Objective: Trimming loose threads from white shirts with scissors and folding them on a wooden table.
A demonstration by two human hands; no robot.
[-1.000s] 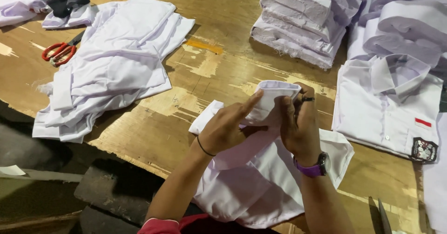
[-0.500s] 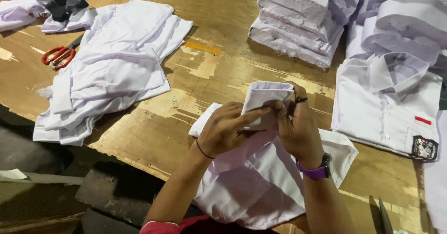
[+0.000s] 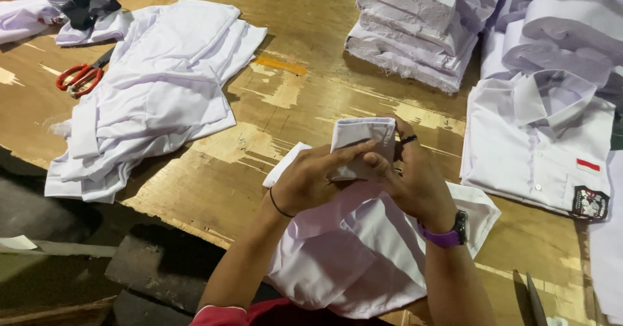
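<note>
Now both hands, left hand (image 3: 310, 182) and right hand (image 3: 415, 180), are pinching the white shirt's cuff (image 3: 363, 134), fingers closed, lifting it for inspection.

A small red-and-white rectangular flag patch (image 3: 588, 165) sits on the chest of a folded white shirt (image 3: 532, 150) lying at the right of the wooden table (image 3: 292, 112), and just below it, on the pocket, is a dark shield-shaped badge (image 3: 589, 202) with pale markings.
</note>
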